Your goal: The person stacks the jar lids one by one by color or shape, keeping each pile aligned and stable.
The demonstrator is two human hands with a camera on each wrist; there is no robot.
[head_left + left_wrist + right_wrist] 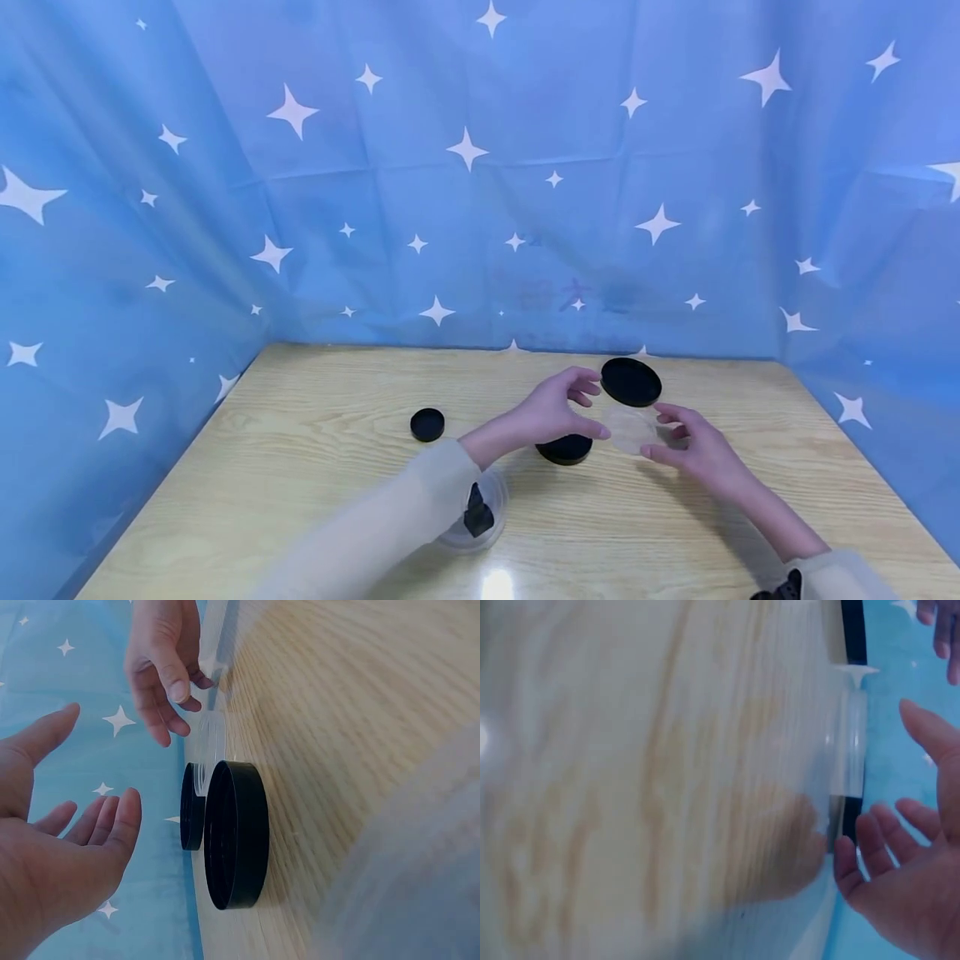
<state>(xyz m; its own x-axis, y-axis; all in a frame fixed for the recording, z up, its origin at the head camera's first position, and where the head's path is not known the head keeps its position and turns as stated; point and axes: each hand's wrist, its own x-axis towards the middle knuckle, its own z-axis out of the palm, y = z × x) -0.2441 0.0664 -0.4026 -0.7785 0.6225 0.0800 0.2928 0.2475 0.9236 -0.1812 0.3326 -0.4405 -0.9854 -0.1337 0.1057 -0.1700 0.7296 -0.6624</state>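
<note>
A clear, shallow round container [628, 428] stands on the wooden table between my two hands. My left hand [557, 408] is on its left side, fingers spread and loosely bent, holding nothing. On the other side is my right hand [699, 450], also with spread fingers and a gap between thumb and fingers. In the left wrist view the clear container [211, 746] stands apart from the left hand [82, 832]. A black round lid [632, 382] lies just behind the container. Another black lid [566, 450] lies below my left hand, partly hidden by it.
A small black lid [427, 424] lies further left on the table [315, 467]. Under my left sleeve [390, 517] a larger clear round piece [493, 500] is partly hidden. A blue star-patterned curtain [465, 217] stands behind the table and along its sides.
</note>
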